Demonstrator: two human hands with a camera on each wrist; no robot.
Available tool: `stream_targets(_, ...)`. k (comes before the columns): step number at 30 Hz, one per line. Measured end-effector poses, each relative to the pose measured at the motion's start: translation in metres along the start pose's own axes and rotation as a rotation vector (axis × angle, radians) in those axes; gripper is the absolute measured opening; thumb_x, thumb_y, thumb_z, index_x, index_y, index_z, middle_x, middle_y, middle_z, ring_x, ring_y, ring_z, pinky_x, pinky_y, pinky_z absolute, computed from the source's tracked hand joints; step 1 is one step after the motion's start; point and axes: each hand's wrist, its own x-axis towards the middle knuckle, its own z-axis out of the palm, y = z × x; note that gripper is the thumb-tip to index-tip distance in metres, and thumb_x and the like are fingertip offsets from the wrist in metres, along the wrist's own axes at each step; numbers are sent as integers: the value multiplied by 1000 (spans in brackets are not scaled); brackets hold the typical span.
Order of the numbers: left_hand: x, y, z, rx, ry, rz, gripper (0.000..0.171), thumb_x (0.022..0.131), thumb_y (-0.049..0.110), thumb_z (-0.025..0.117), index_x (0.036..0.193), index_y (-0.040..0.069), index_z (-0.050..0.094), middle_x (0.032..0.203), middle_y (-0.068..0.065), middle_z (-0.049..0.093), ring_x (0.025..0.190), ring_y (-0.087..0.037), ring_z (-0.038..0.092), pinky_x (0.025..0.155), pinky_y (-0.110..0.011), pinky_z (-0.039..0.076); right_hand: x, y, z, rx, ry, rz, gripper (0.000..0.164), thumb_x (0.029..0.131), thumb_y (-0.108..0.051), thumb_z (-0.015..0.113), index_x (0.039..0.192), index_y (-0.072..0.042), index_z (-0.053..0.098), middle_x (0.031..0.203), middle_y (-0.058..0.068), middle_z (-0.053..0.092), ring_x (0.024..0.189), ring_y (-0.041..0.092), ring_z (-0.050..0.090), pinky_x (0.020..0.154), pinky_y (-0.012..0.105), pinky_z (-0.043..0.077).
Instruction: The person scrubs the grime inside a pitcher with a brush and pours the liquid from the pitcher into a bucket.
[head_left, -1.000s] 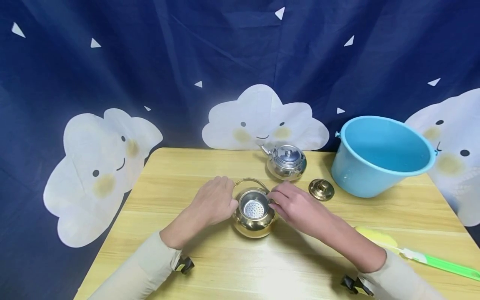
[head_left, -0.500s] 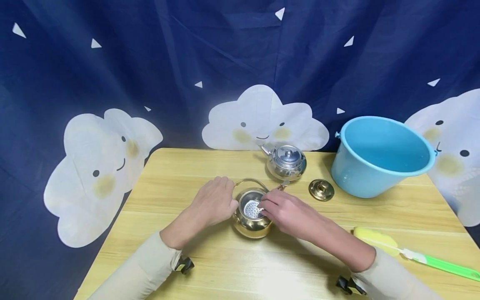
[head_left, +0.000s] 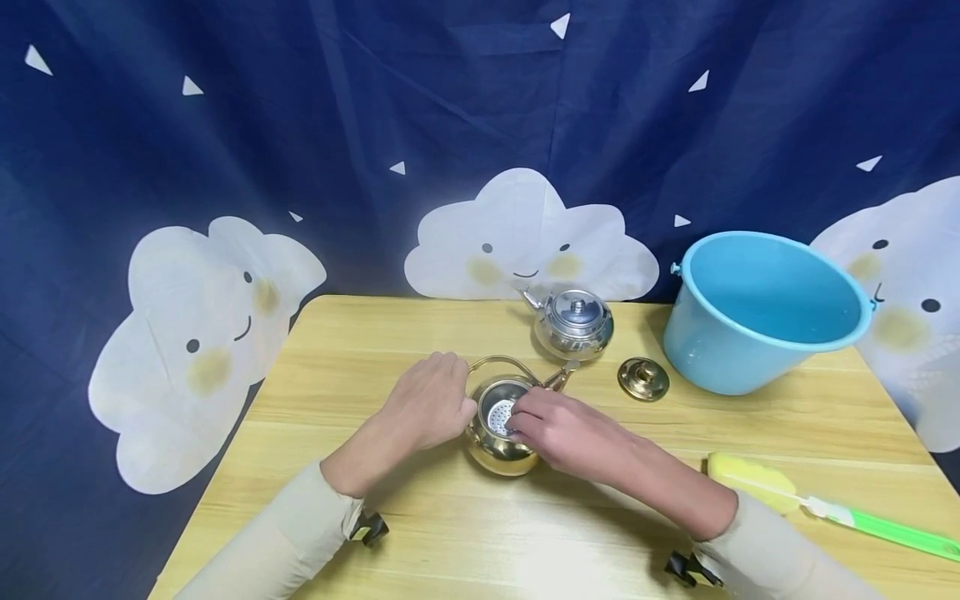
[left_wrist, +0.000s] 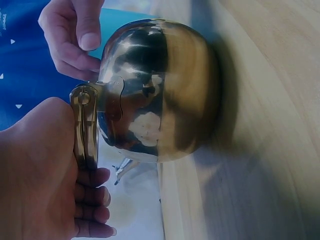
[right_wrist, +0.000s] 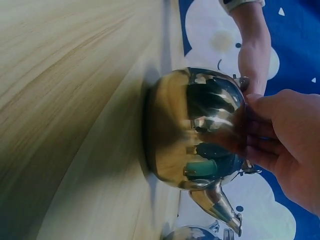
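Note:
A gold teapot (head_left: 504,454) stands lidless on the table, a perforated metal strainer (head_left: 499,415) showing in its mouth. At its left side my left hand (head_left: 431,402) grips the arched handle (left_wrist: 86,135), fingers curled round it in the left wrist view. My right hand (head_left: 558,429) reaches over the right rim, fingertips at the mouth and overlapping the strainer. In the left wrist view its thumb and fingers stand a little apart, with nothing seen between them. The teapot's spout (right_wrist: 217,204) points away to the back right. A gold lid (head_left: 642,379) lies on the table to the right.
Behind stands a silver teapot (head_left: 576,327) with its lid on. A blue bucket (head_left: 720,350) is at the back right. A yellow sponge brush (head_left: 753,482) with a green handle lies at the right. A cloud-patterned curtain hangs beyond the wooden table (head_left: 345,333).
My right hand has moved left from the teapot's right rim to over its mouth, uncovering the spout and now hiding part of the strainer. My left hand has stayed on the handle.

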Motion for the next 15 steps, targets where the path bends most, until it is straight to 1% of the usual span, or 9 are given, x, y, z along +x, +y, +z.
stream_targets(3,0,0,0,-3,0,0,17,85,28,53,86,11,50,79,-2,47,71,-19,42,61,-28,34,1,0,2,1,-9,-11,12,90,-18,78,99,-10,75,96,-1,72,93,11,68,89,23,59)
stream_targets(7,1,0,0,-4,4,2,17,85,28,53,86,11,50,79,-2,46,70,-19,42,61,-28,34,1,1,3,11,-45,-16,11,91,-18,77,99,-10,76,95,-1,73,92,10,68,88,23,59)
stream_targets(12,1,-1,1,-2,5,2,18,85,28,53,86,11,50,79,-2,46,71,-19,42,62,-28,34,3,1,3,33,-79,-23,5,94,-17,74,95,-12,75,88,-4,72,86,9,66,83,23,58)
stream_targets(15,1,-1,1,-3,2,0,17,85,28,53,86,11,49,79,-2,46,71,-19,42,62,-28,34,4,1,2,40,-91,-26,4,95,-16,72,93,-13,75,86,-5,71,83,8,64,82,22,58)
